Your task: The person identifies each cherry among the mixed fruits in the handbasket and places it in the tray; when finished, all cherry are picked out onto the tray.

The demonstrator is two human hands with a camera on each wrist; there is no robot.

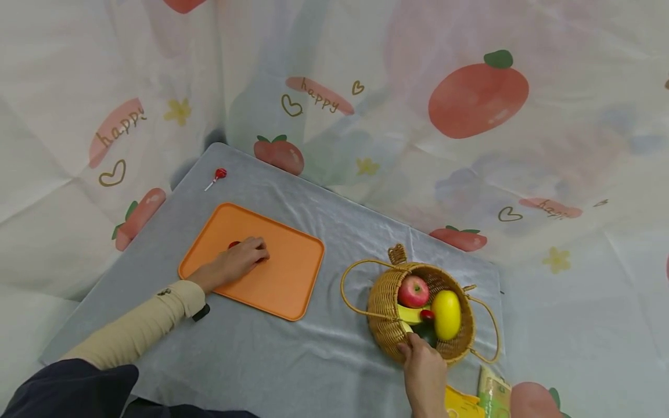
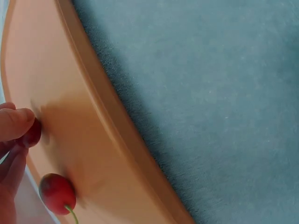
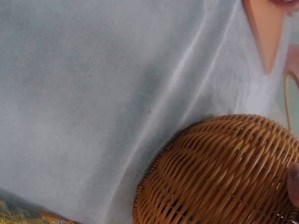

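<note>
Over the orange tray (image 1: 282,273), my left hand (image 1: 241,260) pinches a dark red cherry (image 2: 32,134) between thumb and fingertips, close above the tray's surface. Another red cherry (image 2: 57,194) with a green stem lies on the tray beside that hand. At the near rim of the wicker basket (image 1: 384,307), my right hand (image 1: 425,371) grips the edge with thumb and fingers. Inside the basket are a red apple (image 1: 413,291), a yellow lemon-like fruit (image 1: 446,315), a banana (image 1: 410,314), a small red fruit (image 1: 427,315) and a dark green item (image 1: 425,332), partly hidden by my fingers.
A red lollipop (image 1: 220,173) lies behind the tray on the grey cloth-covered table (image 1: 334,354). Yellow packaging (image 1: 462,403) and a green-and-yellow packet (image 1: 493,392) are at the near right, beside the basket. A printed curtain (image 1: 387,145) hangs along the table's back and left edges.
</note>
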